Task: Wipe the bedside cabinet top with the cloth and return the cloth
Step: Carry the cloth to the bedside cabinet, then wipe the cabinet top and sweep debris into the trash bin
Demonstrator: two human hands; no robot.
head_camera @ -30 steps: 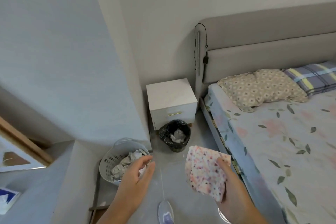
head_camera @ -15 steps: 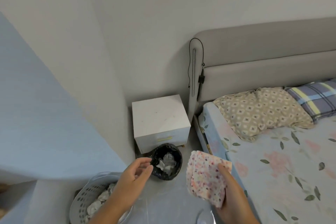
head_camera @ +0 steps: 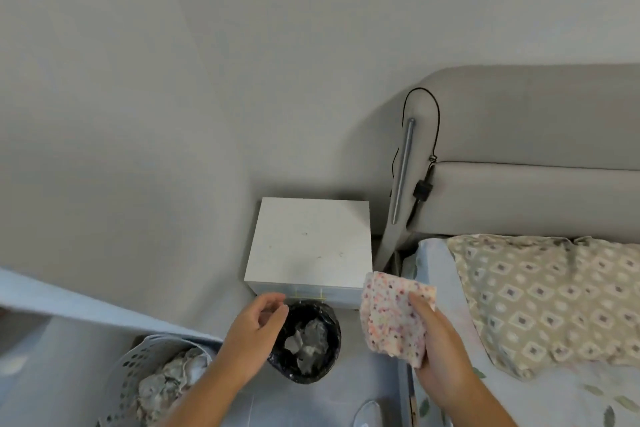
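The white bedside cabinet (head_camera: 308, 243) stands in the corner between the wall and the bed, its flat top bare with a few small specks. My right hand (head_camera: 440, 347) holds a folded speckled pink-and-white cloth (head_camera: 391, 315) in the air, just in front of the cabinet's right front corner. My left hand (head_camera: 252, 333) hovers with loosely curled fingers and nothing in it, in front of the cabinet's left front corner and partly over the bin.
A black-lined waste bin (head_camera: 306, 343) with crumpled paper stands on the floor right in front of the cabinet. A perforated laundry basket (head_camera: 128, 374) sits at lower left. The bed (head_camera: 540, 374) with a patterned pillow (head_camera: 554, 295) lies right; a cable and metal bar (head_camera: 403, 170) hang on the headboard.
The view has moved closer to the cabinet, which now looks larger and nearer. Both hands have come forward with it; the cloth stays in my right hand.
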